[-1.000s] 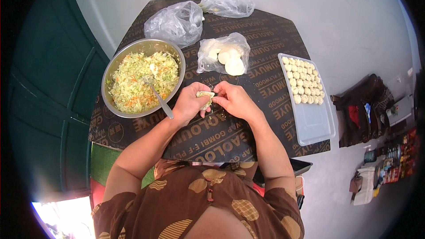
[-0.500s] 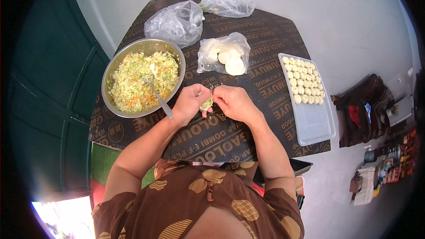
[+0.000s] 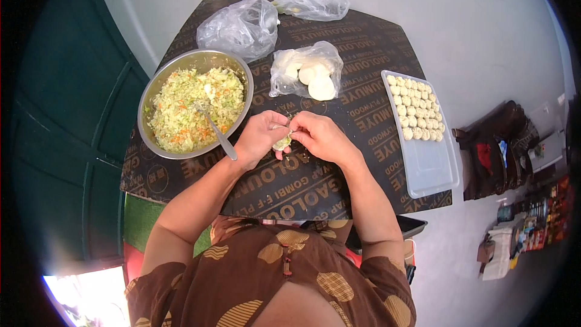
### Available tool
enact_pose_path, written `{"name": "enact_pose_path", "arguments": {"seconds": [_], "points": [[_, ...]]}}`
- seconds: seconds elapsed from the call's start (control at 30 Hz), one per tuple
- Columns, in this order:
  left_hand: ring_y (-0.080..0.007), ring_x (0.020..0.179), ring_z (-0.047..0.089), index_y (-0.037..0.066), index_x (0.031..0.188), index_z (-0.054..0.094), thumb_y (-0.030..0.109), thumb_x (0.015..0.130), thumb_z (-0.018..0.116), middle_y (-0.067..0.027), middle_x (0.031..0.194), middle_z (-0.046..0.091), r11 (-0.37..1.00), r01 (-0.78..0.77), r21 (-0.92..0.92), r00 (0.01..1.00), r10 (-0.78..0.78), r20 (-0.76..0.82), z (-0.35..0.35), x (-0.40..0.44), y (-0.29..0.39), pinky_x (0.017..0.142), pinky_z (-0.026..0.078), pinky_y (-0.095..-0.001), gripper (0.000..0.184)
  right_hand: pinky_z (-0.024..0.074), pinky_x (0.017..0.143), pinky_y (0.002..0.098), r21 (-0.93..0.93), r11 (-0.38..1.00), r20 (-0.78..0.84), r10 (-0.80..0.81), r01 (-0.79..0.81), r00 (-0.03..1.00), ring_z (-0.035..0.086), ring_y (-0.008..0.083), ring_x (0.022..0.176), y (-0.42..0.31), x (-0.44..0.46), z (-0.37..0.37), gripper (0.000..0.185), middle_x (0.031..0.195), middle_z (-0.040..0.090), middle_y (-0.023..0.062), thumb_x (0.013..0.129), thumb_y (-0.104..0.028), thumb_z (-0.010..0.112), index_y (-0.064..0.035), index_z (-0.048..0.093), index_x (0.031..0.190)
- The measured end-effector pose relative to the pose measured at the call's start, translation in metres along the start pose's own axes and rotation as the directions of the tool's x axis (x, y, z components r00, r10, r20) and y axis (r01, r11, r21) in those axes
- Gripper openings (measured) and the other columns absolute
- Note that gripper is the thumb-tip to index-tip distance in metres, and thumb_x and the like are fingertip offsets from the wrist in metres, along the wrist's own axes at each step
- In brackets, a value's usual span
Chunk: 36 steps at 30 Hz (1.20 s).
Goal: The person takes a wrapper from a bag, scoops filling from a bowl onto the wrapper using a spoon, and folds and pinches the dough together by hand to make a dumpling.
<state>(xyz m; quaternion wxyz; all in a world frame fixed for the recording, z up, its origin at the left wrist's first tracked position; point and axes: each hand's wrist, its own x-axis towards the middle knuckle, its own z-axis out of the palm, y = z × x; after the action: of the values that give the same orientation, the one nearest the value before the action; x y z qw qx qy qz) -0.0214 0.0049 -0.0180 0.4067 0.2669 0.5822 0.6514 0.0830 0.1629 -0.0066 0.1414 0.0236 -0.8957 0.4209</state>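
A small dumpling (image 3: 282,142) with pale green vegetable filling showing sits in my left hand (image 3: 261,137), whose fingers curl round it. My right hand (image 3: 319,137) pinches the edge of its wrapper from the right side. Both hands are above the front middle of the dark printed table (image 3: 278,191). Left of them stands a metal bowl (image 3: 143,115) of chopped vegetable filling (image 3: 187,106), a spoon (image 3: 223,138) leaning in it with its handle over the rim. Beyond my hands lies an open plastic bag (image 3: 284,63) with round dough wrappers (image 3: 321,87).
A plastic tray (image 3: 431,172) on the right holds rows of finished dumplings (image 3: 415,106) at its far end. Two clear plastic bags (image 3: 239,29) lie at the table's back edge. A dark green door (image 3: 66,115) is at the left.
My right fingers have shifted slightly at the wrapper's edge. The view has tilted a little; the bowl, tray and bags stay in place.
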Motion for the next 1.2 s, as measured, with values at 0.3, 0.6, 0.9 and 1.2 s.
{"name": "enact_pose_path", "arguments": {"seconds": [0.3,0.6,0.9,1.2], "points": [[-0.0225,0.071,0.066,-0.007,0.106,0.055,0.008,0.095,0.050,-0.0161,0.091,0.064,0.977,0.042,-0.210,0.999,-0.040,0.017,-0.004,0.003,-0.004,0.059,0.056,-0.0317,0.019,0.0473,0.063,0.0344,-0.142,0.986,-0.016,-0.088,0.085,0.996,0.061,0.0285,0.071,0.003,-0.001,-0.004,0.007,0.078,0.060,0.0113,0.081,-0.002,0.064,-0.0008,0.057,0.082],[-0.0192,0.067,0.067,-0.009,0.101,0.059,0.005,0.093,0.055,-0.0151,0.090,0.066,0.996,0.054,-0.073,0.998,-0.055,-0.020,-0.001,0.004,-0.008,0.058,0.057,-0.0298,0.017,0.0474,0.063,0.0408,-0.299,0.930,0.008,-0.223,0.215,0.975,0.060,0.0336,0.074,-0.002,0.001,-0.001,0.007,0.078,0.059,0.0129,0.080,-0.004,0.063,-0.0021,0.056,0.079],[-0.0193,0.065,0.066,-0.008,0.105,0.053,0.005,0.092,0.055,-0.0140,0.089,0.064,0.992,0.032,-0.123,0.999,-0.035,-0.017,-0.002,0.004,-0.004,0.056,0.057,-0.0296,0.018,0.0486,0.066,0.0401,-0.053,0.998,-0.068,0.027,-0.031,0.997,0.061,0.0335,0.076,-0.001,0.001,0.000,0.010,0.082,0.060,0.0123,0.082,-0.005,0.064,-0.0027,0.056,0.087],[-0.0214,0.066,0.065,-0.005,0.105,0.049,0.010,0.093,0.053,-0.0137,0.090,0.061,0.957,0.083,-0.279,0.996,-0.087,-0.002,-0.006,0.004,-0.002,0.057,0.057,-0.0321,0.019,0.0480,0.064,0.0390,-0.077,0.990,-0.033,-0.120,0.117,0.992,0.061,0.0328,0.074,0.001,0.002,-0.005,0.007,0.081,0.059,0.0125,0.082,-0.003,0.062,-0.0014,0.056,0.084]]}}
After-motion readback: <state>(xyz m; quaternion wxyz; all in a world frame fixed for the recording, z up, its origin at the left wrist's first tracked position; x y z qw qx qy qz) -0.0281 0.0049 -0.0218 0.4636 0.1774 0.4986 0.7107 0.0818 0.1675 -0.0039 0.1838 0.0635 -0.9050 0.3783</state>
